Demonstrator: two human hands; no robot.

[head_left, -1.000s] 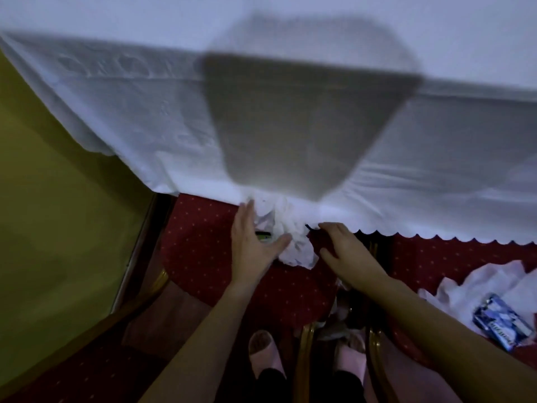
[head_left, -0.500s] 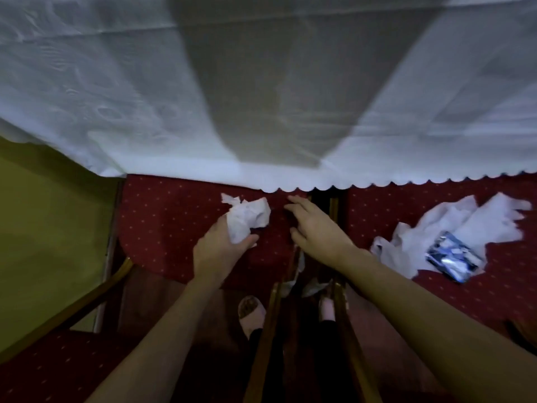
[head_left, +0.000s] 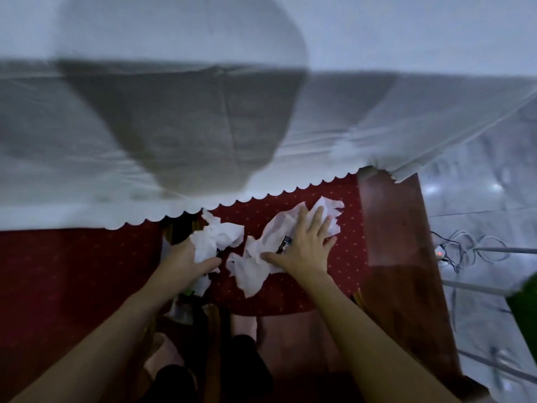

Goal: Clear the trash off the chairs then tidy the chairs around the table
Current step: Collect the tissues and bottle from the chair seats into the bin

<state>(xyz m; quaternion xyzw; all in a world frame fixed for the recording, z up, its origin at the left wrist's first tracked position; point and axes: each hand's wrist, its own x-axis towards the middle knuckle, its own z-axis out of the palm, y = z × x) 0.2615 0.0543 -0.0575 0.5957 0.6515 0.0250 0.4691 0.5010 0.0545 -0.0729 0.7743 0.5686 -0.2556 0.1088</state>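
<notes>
My left hand [head_left: 181, 261] is closed around a crumpled white tissue wad [head_left: 216, 239], held over the gap between two red dotted chair seats. My right hand [head_left: 305, 248] lies flat with fingers spread on a pile of white tissues [head_left: 252, 266] on the right chair seat [head_left: 345, 257]. A dark wrapper [head_left: 284, 242] peeks out from under that hand's fingers. The left chair seat [head_left: 72, 271] shows bare red fabric. The white tablecloth [head_left: 261, 117] with a scalloped hem hangs over the far ends of both seats.
A wooden chair arm [head_left: 398, 257] runs along the right seat's right side. Beyond it, cables [head_left: 465, 248] and metal bars lie on a pale floor. My feet stand between the chairs at the bottom.
The view swung right. My left hand lifted the tissue wad off the left seat and carried it right. My right hand moved onto the tissue pile on the right seat.
</notes>
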